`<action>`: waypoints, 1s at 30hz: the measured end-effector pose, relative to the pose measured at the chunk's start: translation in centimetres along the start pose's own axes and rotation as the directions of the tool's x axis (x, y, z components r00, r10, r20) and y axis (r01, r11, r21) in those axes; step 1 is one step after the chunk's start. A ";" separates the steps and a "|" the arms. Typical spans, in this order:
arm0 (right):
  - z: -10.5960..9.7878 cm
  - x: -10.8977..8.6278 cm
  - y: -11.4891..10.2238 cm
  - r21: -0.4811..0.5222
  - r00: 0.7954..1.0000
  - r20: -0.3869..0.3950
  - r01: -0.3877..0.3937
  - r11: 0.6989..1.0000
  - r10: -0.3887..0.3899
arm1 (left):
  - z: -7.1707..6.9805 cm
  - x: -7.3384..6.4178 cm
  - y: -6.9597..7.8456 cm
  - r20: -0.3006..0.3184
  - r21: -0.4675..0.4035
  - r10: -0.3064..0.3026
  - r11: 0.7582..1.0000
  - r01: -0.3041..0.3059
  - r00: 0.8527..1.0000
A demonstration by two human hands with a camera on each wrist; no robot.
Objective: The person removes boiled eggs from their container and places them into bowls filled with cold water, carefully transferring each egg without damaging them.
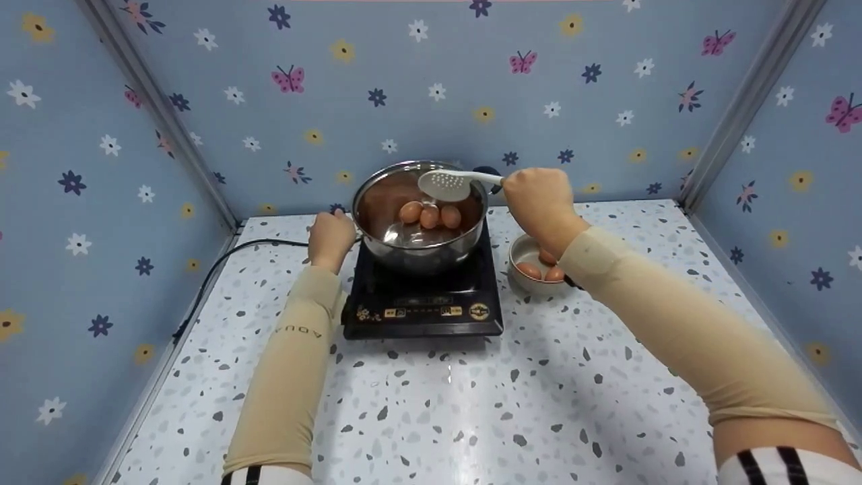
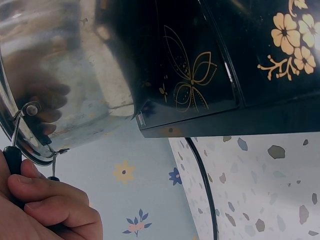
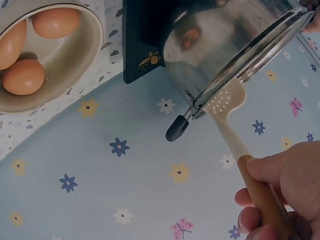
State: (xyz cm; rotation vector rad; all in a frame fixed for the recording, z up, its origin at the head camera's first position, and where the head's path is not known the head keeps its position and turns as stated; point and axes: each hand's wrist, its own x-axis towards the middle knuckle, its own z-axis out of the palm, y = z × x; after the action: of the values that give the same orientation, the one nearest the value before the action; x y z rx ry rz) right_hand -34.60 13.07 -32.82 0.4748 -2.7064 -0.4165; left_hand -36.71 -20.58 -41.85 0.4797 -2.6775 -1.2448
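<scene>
A shiny steel pot (image 1: pixel 414 256) stands on a black induction cooker (image 1: pixel 417 289), with three brown eggs (image 1: pixel 429 216) inside it. My left hand (image 1: pixel 331 237) grips the pot's black side handle (image 2: pixel 14 159), fingers curled round it. In my right hand (image 1: pixel 542 202) is a white slotted spoon (image 1: pixel 444 185), held by its wooden handle (image 3: pixel 262 195). The spoon's perforated head is over the pot's mouth, toward the far right of the rim, with nothing seen on it. A second black pot handle (image 3: pixel 177 128) is on the right side.
Right of the cooker, partly under my right forearm, a small cream bowl (image 1: pixel 522 250) holds three brown eggs (image 3: pixel 24 76). A black power cord (image 1: pixel 222 254) runs left across the speckled tabletop (image 1: pixel 471 397). Flower-patterned panels (image 1: pixel 417 87) enclose the back and sides.
</scene>
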 end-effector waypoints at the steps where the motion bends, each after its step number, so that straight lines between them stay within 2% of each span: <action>1: 0.1 0.0 -0.1 0.001 1.000 -0.002 0.000 1.000 0.000 | 0.0 0.0 0.0 0.001 -0.003 0.002 1.000 -0.002 1.000; 7: 0.5 0.0 -0.6 0.009 1.000 -0.003 0.010 1.000 -0.010 | 0.1 0.2 -0.1 0.005 0.004 0.000 1.000 0.000 1.000; 12: 0.3 -0.1 -0.7 -0.002 0.999 0.035 0.013 1.000 -0.013 | 0.3 0.5 -0.2 -0.008 0.013 0.004 1.000 -0.004 1.000; 24: -2.8 0.7 0.3 -0.051 0.989 0.141 0.046 0.998 -0.038 | -0.1 0.3 0.1 0.001 0.001 -0.007 1.000 0.007 1.000; 30: -4.1 1.0 0.9 -0.086 0.978 0.200 0.084 0.993 -0.066 | 0.1 0.4 0.0 -0.002 0.005 -0.003 1.000 0.003 1.000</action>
State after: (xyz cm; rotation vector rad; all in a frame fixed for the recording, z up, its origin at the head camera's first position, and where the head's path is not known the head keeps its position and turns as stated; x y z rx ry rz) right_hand -34.11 12.65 -28.59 0.5367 -2.8486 -0.6398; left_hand -37.06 -20.64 -41.87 0.4860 -2.6801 -1.2375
